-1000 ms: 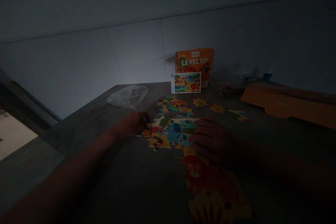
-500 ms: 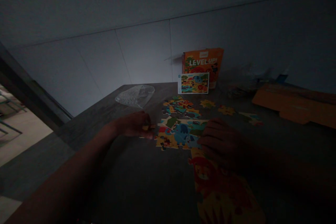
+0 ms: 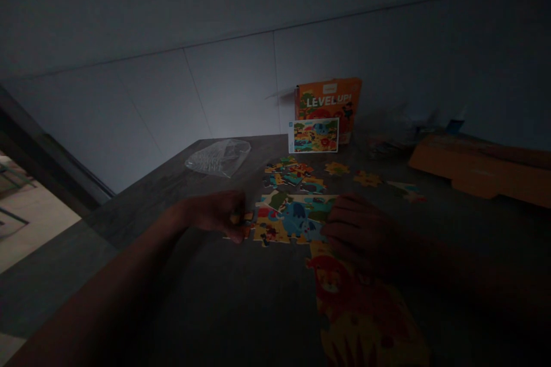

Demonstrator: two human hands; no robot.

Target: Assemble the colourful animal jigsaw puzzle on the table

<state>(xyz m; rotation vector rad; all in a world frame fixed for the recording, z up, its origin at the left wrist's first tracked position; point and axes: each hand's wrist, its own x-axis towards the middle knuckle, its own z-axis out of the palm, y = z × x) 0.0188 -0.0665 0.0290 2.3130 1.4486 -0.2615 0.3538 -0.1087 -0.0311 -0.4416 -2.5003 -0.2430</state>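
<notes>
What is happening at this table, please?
A person has both hands at a puzzle. The left hand is at an orange piece; its grip is too dark to judge. The right hand covers part of the elephant section; the lion section lies nearer the person. Loose pieces lie beyond, and a card stands in front of the box.

The left arm (image 3: 124, 275) and right arm (image 3: 439, 264) are bare down to the fingers (image 3: 344, 219), the right deep in shadow.

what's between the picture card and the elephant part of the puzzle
A jumbled cluster of puzzle pieces lies between the picture card and elephant part, in the head view.
</notes>
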